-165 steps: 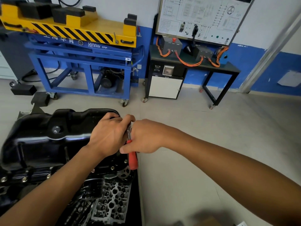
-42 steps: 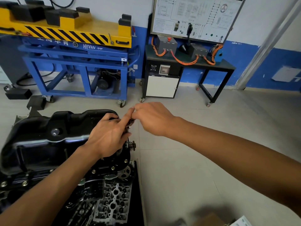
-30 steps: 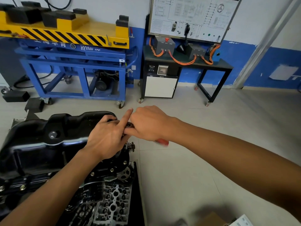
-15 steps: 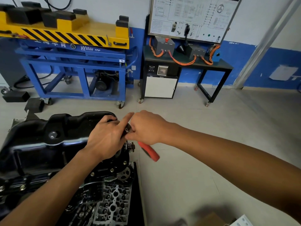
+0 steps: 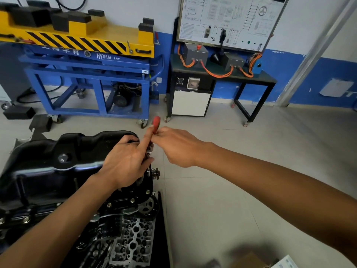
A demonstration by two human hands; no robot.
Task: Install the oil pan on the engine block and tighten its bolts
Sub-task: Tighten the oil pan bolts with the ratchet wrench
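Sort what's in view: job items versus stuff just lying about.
Job: glossy black metal oil pan; black engine block under it; red-handled ratchet wrench, gripped by right hand, left hand steadying its head.
Lying about: grey aluminium cylinder head; blue-and-yellow wheeled lift cart; black trainer bench with orange cables; black rubber blocks.

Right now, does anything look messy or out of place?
Two black blocks lie loose on the floor beside the blue cart, while similar blocks sit up on the yellow platform. Nothing looks spilled or broken.
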